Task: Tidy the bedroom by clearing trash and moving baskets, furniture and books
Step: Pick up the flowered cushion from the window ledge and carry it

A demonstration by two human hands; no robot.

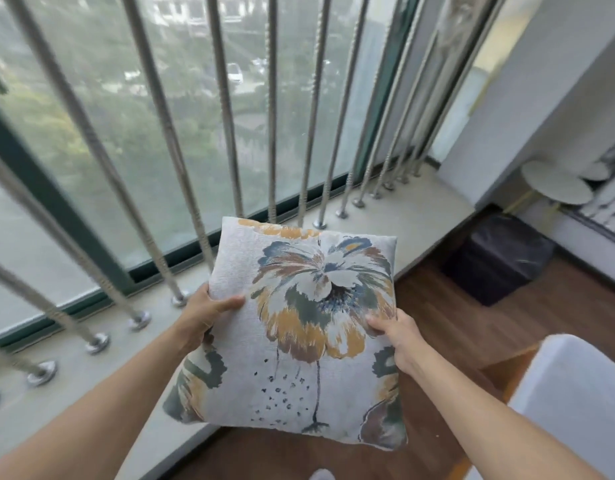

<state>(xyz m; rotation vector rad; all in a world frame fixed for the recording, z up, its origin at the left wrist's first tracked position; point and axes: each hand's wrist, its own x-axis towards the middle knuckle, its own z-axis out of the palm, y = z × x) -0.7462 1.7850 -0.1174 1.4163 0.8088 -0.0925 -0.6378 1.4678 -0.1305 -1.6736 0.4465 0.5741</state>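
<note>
Two hands, left hand (204, 311) and right hand (398, 336), grip floral cushion (299, 341)

Entry: one person, recorded from a head-worn view.
- Left forearm (126, 393), right forearm (489, 420): bare along the whole length shown (down to the frame's lower corners).
- Left hand (209, 315), right hand (401, 337): bare; only the thumbs are seen in full.
- Pale rounded tip (321, 474): noted at the bottom edge, too cropped to be identified.
</note>
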